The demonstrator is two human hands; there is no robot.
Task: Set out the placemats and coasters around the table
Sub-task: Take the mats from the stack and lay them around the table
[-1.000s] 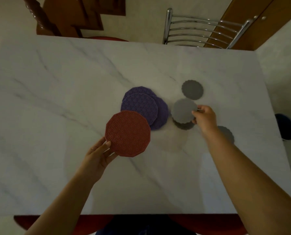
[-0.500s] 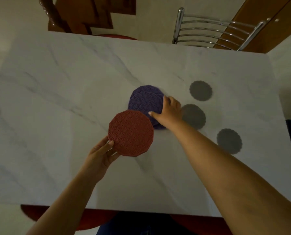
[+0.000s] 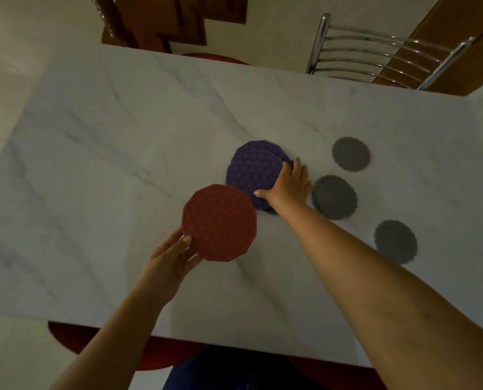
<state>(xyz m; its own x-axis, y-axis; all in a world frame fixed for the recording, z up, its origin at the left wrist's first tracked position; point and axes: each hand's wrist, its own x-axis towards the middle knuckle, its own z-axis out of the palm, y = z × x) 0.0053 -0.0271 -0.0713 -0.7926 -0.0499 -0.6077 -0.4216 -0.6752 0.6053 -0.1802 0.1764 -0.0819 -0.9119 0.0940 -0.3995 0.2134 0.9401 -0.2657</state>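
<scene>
My left hand (image 3: pixel 169 260) grips the near-left edge of a red patterned placemat (image 3: pixel 219 222), held just above the white marble table (image 3: pixel 99 153). A small pile of purple placemats (image 3: pixel 251 173) lies at the table's middle. My right hand (image 3: pixel 286 183) lies on the pile's right edge, thumb on the top mat and fingers curled over its rim. Grey scalloped coasters lie to the right: one at the back (image 3: pixel 351 154), a small stack in the middle (image 3: pixel 334 197), one nearer me (image 3: pixel 395 241).
A metal-framed chair (image 3: pixel 380 52) stands at the table's far right edge. A dark wooden chair (image 3: pixel 150 26) stands at the far left. A red seat (image 3: pixel 74 337) shows under the near edge.
My right hand put the grey coaster down on the middle stack, crossed left to the purple pile and took hold of its right edge. The red placemat stays in my left hand.
</scene>
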